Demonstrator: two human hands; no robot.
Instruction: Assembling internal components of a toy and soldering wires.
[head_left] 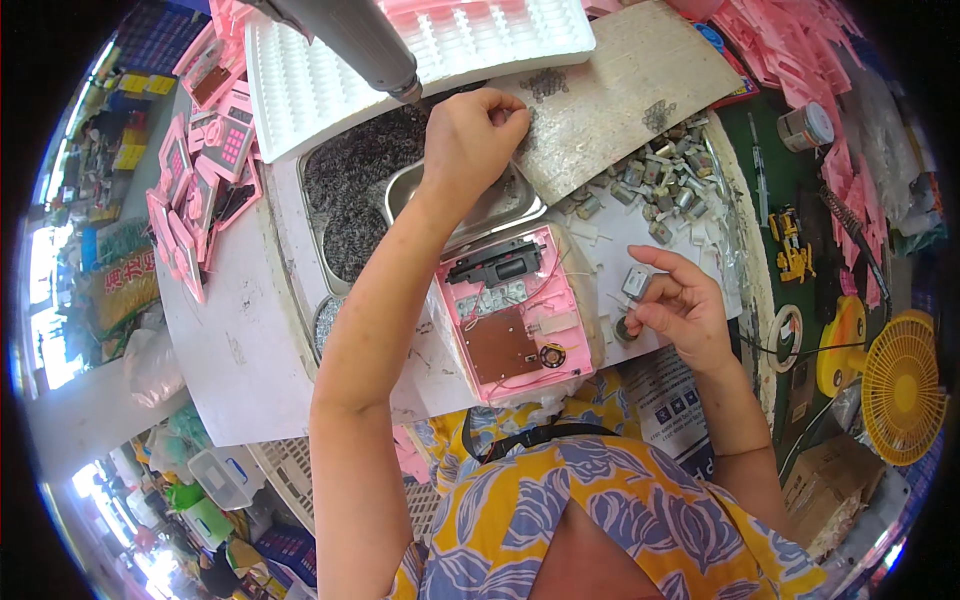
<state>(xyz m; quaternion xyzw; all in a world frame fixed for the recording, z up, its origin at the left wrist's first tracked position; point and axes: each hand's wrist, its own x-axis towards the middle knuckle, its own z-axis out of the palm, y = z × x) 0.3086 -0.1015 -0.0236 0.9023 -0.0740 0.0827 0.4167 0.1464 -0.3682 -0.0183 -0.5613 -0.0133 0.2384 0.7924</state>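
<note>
My left hand [468, 138] is closed in a pinch above a small steel tray [536, 208], beside small dark screws [543, 84] piled on a flat board. Whatever its fingertips hold is too small to make out. In my right hand [690, 312], a small silver motor [636, 281] sits between thumb and fingers. Between my arms lies an open pink plastic casing [575, 352]. Inside it are a brown circuit board [500, 345], a black part [500, 264], a small round speaker [552, 355] and thin wires.
An electric screwdriver [375, 55] hangs just left of my left hand. Dark screws [350, 180] fill a larger tray. Small metal motors [670, 185] lie heaped at right under the board [620, 110]. Pink panels [200, 180] pile up at far left. A yellow fan [900, 385] stands right.
</note>
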